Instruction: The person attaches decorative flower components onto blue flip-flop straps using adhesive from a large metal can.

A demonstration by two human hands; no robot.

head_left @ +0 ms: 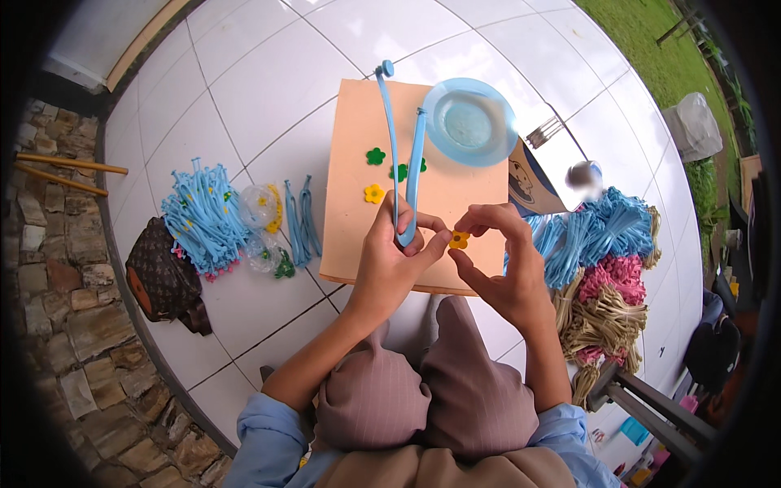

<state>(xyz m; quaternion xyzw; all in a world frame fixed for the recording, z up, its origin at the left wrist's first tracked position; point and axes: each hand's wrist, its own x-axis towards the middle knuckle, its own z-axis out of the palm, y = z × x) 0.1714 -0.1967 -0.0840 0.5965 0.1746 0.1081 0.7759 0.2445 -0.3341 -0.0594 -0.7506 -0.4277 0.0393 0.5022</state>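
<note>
My left hand [389,256] is closed round a folded light-blue strap [416,154]. Its two long ends stand up past the fingers, one tipped with a small round knob. Between the fingertips of my right hand [514,272] is a small yellow flower piece [459,239] with a dark centre, and my left fingertips meet it too. Both hands are over the near part of a peach-coloured board [350,236]. Green flower pieces [375,155] and another yellow flower piece [373,193] lie on the board beyond my left hand.
A light-blue plate [435,106] rests on the board's far right corner. Left on the tiles are a blue strap pile [203,215], clear bags [259,207] with flower pieces, and a brown patterned bag [163,264]. Blue bundles [618,224], pink bundles [616,278] and beige bundles [606,321] lie right.
</note>
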